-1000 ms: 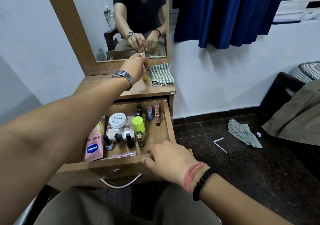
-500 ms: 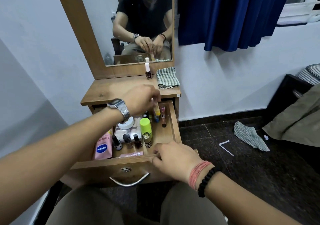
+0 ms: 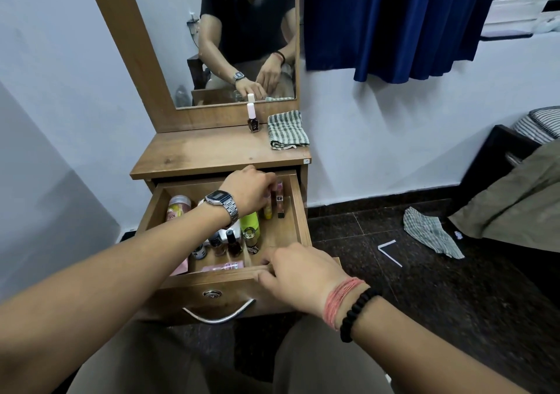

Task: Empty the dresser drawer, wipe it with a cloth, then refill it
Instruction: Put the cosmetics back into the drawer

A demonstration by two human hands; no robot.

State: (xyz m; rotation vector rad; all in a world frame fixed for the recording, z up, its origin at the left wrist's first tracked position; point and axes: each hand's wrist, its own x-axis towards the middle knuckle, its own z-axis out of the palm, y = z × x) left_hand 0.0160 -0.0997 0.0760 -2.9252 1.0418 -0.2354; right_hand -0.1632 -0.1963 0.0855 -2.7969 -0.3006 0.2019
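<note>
Drawer (image 3: 298, 211) sits pulled out at frame centre, under the dresser surface (image 3: 212, 151), w/ most contents still inside. Left hand (image 3: 250, 192) reaches to the back right corner, fingers curled round a small tube (image 3: 267, 210), yellow at its base; grip looks closed on it, though fingertips are partly hidden. Right hand (image 3: 298, 272) rests on the front edge, fingers hooked over it, steadying the drawer.

Handling, as I judge it: the bottles are small, light, glass, smooth, so prob. slippery & breakable; pinch each by the cap or neck, one at a time. Pink sachets are soft, flat; slide out by an edge. Cloth is limp; grab anywhere.

Count: 1 bottle (image 3: 252, 118) already upright on the surface, top centre. 1 folded striped cloth (image 3: 286, 130) beside it. In drawer: approx. 4 dark bottles (image 3: 233, 243) in front row, 1 green-capped bottle (image 3: 250, 224), 1 can (image 3: 178, 208) at left, 1 more tube (image 3: 280, 201) at right. Rest hidden by the arm.
</note>
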